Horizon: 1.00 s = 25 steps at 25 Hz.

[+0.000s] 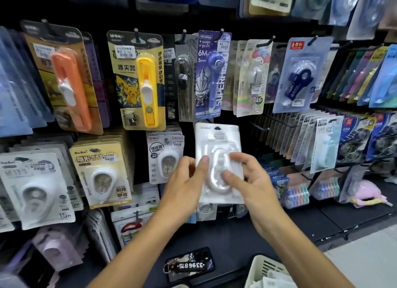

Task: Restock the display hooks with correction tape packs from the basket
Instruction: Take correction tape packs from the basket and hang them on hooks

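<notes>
**Head view: pack held up at hook height**

Head view: both hands held one white correction tape pack [219,163] upright, hang-hole uppermost, presumably for threading onto a hook. Left hand [184,180] pinched its left edge; right hand [247,178] curled over the blister. Basket [261,268] sat below right. Neighbouring packs read "BoBo" and "SUPERHERO 6M 5mm".

— What couldn't you make out?
— The held pack [218,162] was blurred, its print unreadable. The basket [265,270] was cut off at the near edge.
— And the hook behind?
— Hidden, possibly by the pack. The far-left packs [15,94] were blurred too.
</notes>
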Motion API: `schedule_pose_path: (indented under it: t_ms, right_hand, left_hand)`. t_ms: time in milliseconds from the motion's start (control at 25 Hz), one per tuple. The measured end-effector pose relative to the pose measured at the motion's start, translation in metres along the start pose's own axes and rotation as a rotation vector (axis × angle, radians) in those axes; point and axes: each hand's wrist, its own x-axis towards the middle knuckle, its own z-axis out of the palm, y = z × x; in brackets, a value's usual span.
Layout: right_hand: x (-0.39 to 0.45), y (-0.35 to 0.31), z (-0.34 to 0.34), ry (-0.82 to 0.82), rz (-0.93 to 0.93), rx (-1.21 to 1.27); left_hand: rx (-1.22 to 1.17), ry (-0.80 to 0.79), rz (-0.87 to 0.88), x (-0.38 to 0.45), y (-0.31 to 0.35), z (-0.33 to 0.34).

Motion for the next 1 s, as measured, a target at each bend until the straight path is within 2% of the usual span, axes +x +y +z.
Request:
schedule_pose_path:
  t_ms: [80, 160, 320, 480, 560, 640, 720, 800, 880, 920, 1000]
  right_hand:
    - [0.005, -0.002, -0.012, 0.125, 0.044, -0.016]
    - [0.006, -0.003, -0.027, 0.156, 0.055, -0.097]
    - [0.009, 0.001, -0.027, 0.135, 0.042, -0.203]
    - [0.020, 0.011, -0.027, 0.046, 0.187, -0.323]
    - [0.008, 0.030, -0.052, 0.080, 0.202, -0.434]
    - [-0.032, 0.066, -0.091, 0.062, 0.253, -0.497]
    - [-0.092, 0.111, -0.134, -0.028, 0.365, -0.737]
    - [-0.148, 0.157, -0.181, -0.312, 0.436, -1.211]
    - [-0.182, 0.185, -0.211, -0.632, 0.408, -1.498]
    - [-0.188, 0.192, -0.217, -0.677, 0.377, -1.534]
    - [-0.186, 0.196, -0.216, -0.555, 0.137, -1.443]
  left_hand:
    - [0.401, 0.066, 0.096, 0.006, -0.003, -0.009]
    - [0.617, 0.086, 0.155, 0.008, -0.007, -0.015]
    - [0.645, 0.054, 0.161, 0.003, -0.018, -0.010]
    - [0.595, 0.012, 0.201, -0.026, -0.033, 0.019]
    - [0.599, -0.118, 0.190, -0.048, -0.055, 0.041]
    - [0.639, -0.352, 0.185, -0.071, -0.083, 0.069]
    - [0.683, -0.584, 0.212, -0.093, -0.112, 0.097]
    - [0.707, -0.732, 0.227, -0.111, -0.139, 0.125]
    - [0.714, -0.802, 0.224, -0.123, -0.161, 0.146]
    - [0.710, -0.821, 0.199, -0.127, -0.170, 0.155]
    - [0.682, -0.815, 0.127, -0.131, -0.183, 0.163]
